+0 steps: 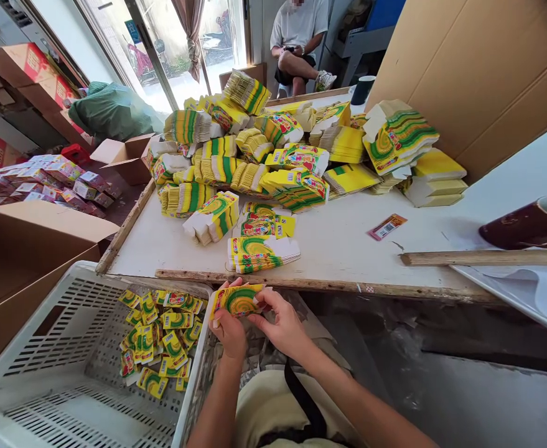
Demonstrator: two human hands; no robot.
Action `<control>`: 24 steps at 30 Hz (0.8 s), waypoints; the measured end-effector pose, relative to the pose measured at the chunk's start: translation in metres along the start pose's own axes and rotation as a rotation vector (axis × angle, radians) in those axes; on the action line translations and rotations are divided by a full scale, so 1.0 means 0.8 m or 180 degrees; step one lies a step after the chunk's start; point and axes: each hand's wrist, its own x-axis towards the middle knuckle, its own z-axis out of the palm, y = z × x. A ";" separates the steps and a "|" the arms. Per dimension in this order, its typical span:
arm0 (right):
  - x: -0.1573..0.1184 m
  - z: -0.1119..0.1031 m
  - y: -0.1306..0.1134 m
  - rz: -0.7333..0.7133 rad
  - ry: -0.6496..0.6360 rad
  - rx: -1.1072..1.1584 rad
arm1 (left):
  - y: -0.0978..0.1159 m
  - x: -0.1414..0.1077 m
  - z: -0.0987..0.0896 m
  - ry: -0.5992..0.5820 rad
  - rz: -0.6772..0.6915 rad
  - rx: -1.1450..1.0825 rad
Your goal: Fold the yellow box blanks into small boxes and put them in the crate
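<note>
Yellow carton (238, 301) btwn L hand (230, 323) & R hand (277, 318).

Wearer, own body: left hand (229, 320) and right hand (277, 317) both bare, slim fingers, smooth nails. Forearms (343, 392) uncovered along their visible length, slender, narrowing at the wrists. Clothing: pale beige garment (261, 407) — plain cloth, rounded outline, soft folds. Black strap (305, 398) over the beige, flat, matte, evenly wide for most of its length. Dark patch (287, 437) at the lower edge of the garment — material unclear.
</note>
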 end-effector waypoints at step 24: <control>0.000 -0.006 -0.020 -0.0459 -0.0003 -0.0091 | 0.043 0.011 0.010 -0.0253 -0.0700 -0.1217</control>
